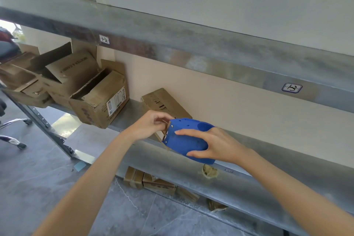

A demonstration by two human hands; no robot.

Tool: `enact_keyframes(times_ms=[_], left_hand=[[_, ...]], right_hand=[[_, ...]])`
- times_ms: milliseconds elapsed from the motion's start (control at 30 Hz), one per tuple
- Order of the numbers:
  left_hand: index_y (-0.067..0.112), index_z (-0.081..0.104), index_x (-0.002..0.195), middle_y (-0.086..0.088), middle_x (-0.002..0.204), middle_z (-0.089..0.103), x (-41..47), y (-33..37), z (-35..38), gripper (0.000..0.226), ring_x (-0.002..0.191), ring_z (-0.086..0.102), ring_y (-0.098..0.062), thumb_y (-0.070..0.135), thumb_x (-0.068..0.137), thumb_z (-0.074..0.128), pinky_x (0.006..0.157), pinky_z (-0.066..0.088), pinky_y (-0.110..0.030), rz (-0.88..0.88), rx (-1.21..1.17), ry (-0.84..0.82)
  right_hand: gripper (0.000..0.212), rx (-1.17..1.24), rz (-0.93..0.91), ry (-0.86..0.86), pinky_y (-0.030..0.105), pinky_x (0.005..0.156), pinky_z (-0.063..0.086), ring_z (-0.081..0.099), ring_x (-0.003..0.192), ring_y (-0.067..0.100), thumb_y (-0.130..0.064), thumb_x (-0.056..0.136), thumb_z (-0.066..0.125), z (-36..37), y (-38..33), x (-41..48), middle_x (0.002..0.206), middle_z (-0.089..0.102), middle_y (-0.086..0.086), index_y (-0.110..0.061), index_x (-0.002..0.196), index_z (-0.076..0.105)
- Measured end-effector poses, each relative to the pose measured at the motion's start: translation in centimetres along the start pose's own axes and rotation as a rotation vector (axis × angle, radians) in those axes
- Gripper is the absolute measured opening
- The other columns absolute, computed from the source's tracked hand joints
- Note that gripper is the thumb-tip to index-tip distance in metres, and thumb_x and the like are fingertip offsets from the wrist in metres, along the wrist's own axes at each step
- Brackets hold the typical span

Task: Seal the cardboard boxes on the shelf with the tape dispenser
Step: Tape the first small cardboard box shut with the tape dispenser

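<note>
**Dispenser held in front of the shelf**

The right hand [216, 145] grips a blue plastic tape dispenser [188, 139], fingers curled round its body. The left hand [151, 126] pinches its toothed front edge (tape hard to see). Just behind, a small closed brown cardboard box [164, 101] lies on the grey metal shelf [134, 107].

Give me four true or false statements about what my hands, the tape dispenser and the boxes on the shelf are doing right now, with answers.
1. The right hand holds the blue tape dispenser. True.
2. The left hand lies flat on the shelf. False: it pinches the tape at the dispenser's toothed edge.
3. The labelled box has open flaps. True.
4. The small box behind the dispenser stands on the floor. False: it lies on the shelf.
</note>
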State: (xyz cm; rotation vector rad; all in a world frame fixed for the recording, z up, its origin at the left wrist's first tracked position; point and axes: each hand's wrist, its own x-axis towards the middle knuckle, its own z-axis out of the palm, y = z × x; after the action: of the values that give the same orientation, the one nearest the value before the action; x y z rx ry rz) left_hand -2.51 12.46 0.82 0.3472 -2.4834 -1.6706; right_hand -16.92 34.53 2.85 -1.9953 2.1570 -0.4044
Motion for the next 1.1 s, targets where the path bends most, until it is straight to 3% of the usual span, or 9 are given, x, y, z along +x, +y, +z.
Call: enact_keyframes(times_ms=[167, 400, 500, 600, 800, 933, 1100], left_hand=[[0.003, 0.071, 0.099, -0.012, 0.098, 0.072, -0.2, -0.2, 0.1, 0.023, 0.09, 0.07, -0.019, -0.013, 0.088, 0.059, 0.082, 0.056, -0.026, 0.002, 0.04, 0.06], [0.013, 0.071, 0.084, 0.002, 0.083, 0.07, -0.1, -0.1, 0.8, 0.03, 0.077, 0.064, -0.005, -0.014, 0.084, 0.06, 0.076, 0.052, -0.019, 0.004, 0.086, 0.133], [0.022, 0.069, 0.078, 0.004, 0.079, 0.069, -0.1, -0.3, 1.2, 0.038, 0.075, 0.064, -0.005, -0.015, 0.084, 0.06, 0.072, 0.05, -0.017, -0.001, 0.122, 0.177], [0.022, 0.067, 0.078, 0.007, 0.078, 0.068, -0.3, -0.2, 1.8, 0.037, 0.072, 0.062, -0.001, -0.014, 0.086, 0.06, 0.071, 0.05, -0.015, -0.002, 0.161, 0.227], [0.022, 0.069, 0.076, 0.014, 0.076, 0.07, -1.1, -0.4, 1.6, 0.019, 0.077, 0.063, -0.006, 0.007, 0.085, 0.075, 0.075, 0.049, -0.02, 0.002, 0.153, 0.295], [0.016, 0.072, 0.08, 0.008, 0.08, 0.072, -2.3, -1.2, -0.2, 0.011, 0.083, 0.066, -0.014, 0.007, 0.084, 0.076, 0.082, 0.051, -0.026, -0.021, 0.09, 0.359], [0.014, 0.07, 0.083, 0.013, 0.082, 0.071, -3.9, -2.0, -2.2, 0.01, 0.082, 0.064, -0.004, 0.006, 0.087, 0.071, 0.084, 0.046, -0.018, -0.068, 0.07, 0.379]], right_hand=[[0.063, -0.023, 0.0, 0.016, 0.018, 0.053, 0.031, 0.04, 0.053, 0.014, -0.059, 0.091, 0.058, -0.2, 0.0, -0.3, 0.055, 0.038, -0.002, -0.063, 0.143, 0.023], [0.062, -0.007, 0.015, -0.012, 0.017, 0.054, 0.033, 0.043, 0.054, 0.013, -0.059, 0.091, 0.057, -0.2, 0.3, -0.2, 0.062, 0.049, 0.0, -0.068, 0.141, 0.022], [0.061, 0.066, 0.047, -0.053, 0.021, 0.055, 0.039, 0.048, 0.061, 0.016, -0.06, 0.09, 0.058, -0.2, 0.5, -0.2, 0.07, 0.056, 0.005, -0.071, 0.137, 0.022], [0.058, 0.131, 0.05, -0.089, 0.021, 0.052, 0.036, 0.048, 0.059, 0.013, -0.054, 0.091, 0.062, -0.7, 0.4, 0.0, 0.065, 0.052, 0.001, -0.065, 0.139, 0.03], [0.056, 0.221, 0.066, -0.126, 0.035, 0.056, 0.046, 0.045, 0.055, 0.018, -0.048, 0.09, 0.067, -2.0, 1.1, -0.6, 0.062, 0.05, 0.005, -0.066, 0.134, 0.037], [0.057, 0.179, 0.091, -0.118, 0.022, 0.051, 0.036, 0.044, 0.054, 0.016, -0.048, 0.09, 0.067, -2.2, 2.5, -2.1, 0.056, 0.047, -0.006, -0.065, 0.135, 0.037], [0.057, 0.101, 0.158, -0.097, 0.019, 0.051, 0.031, 0.044, 0.053, 0.012, -0.05, 0.089, 0.066, -2.5, 4.5, -4.4, 0.051, 0.043, -0.008, -0.065, 0.136, 0.037]])
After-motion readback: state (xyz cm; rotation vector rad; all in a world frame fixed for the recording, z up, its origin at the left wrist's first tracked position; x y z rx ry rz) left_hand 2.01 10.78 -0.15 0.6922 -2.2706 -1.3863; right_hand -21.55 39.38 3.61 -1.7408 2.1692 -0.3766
